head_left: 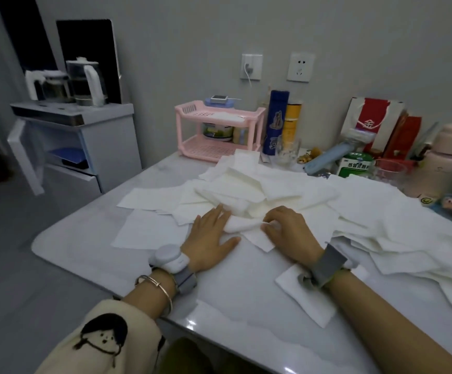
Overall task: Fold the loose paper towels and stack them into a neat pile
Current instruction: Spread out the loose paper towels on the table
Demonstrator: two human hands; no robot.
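Heap of loose paper towels (pixel 262 188) spread over centre & right of white table (pixel 89 268). L hand (pixel 210 240) flat, fingers straight, resting against left end of crumpled towel (pixel 242 227), mid-frame. R hand (pixel 287 233) fingers curled, pinching its right end. Lower right by R wrist: folded towel (pixel 304 300). Upper centre: pink rack (pixel 219 130).

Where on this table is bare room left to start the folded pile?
Bare table shows between the wrists, bordered by the left hand, right hand and the small folded towel. A second strip runs along the left edge beside the flat sheets. Crowded: the loose towel heap covers the middle and right; bottles and boxes line the back.
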